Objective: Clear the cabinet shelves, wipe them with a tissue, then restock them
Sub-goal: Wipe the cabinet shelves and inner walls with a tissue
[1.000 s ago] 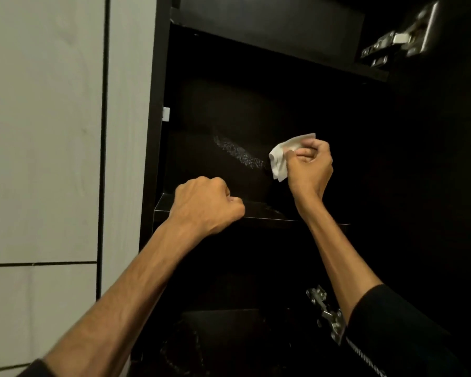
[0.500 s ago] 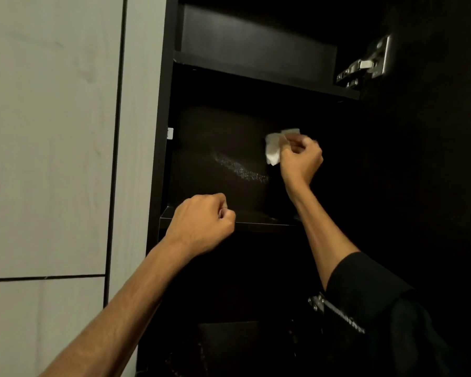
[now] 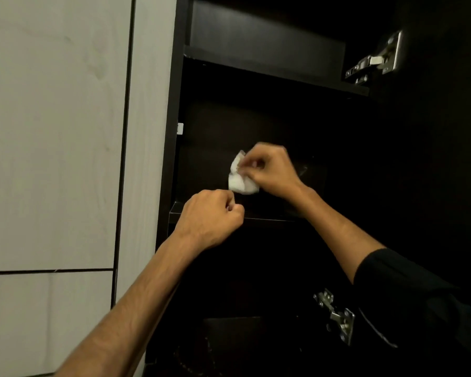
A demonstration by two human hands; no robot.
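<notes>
Fingers (image 3: 252, 165) of your right hand (image 3: 269, 170) curl around a crumpled white tissue (image 3: 239, 183), pinching it against the dark back panel of the open cabinet (image 3: 256, 123), just above the middle shelf (image 3: 269, 219). The wad bulges out to the left of your knuckles, and its lower edge hangs close over the shelf surface; whether it touches the shelf cannot be told in this light.

Your left hand (image 3: 210, 216) is balled into a loose fist at the shelf's front edge, thumb tucked against the curled fingers; whether it holds anything cannot be told. It sits just below and left of the tissue, near it but apart.

You stand before a tall, near-black cabinet with its interior in deep shadow. An upper shelf (image 3: 269, 69) runs across above the one you are working at. A metal hinge (image 3: 375, 61) gleams at the upper right, and a second hinge (image 3: 335, 317) shows lower down, beside your right sleeve (image 3: 408, 289), which is black and pushed up the forearm. A small white shelf peg (image 3: 180, 128) is set in the cabinet's left wall. To the left, pale wood-grain panels (image 3: 55, 131) with dark seams fill the wall. Something dark lies at the cabinet's bottom, too dim to identify.
</notes>
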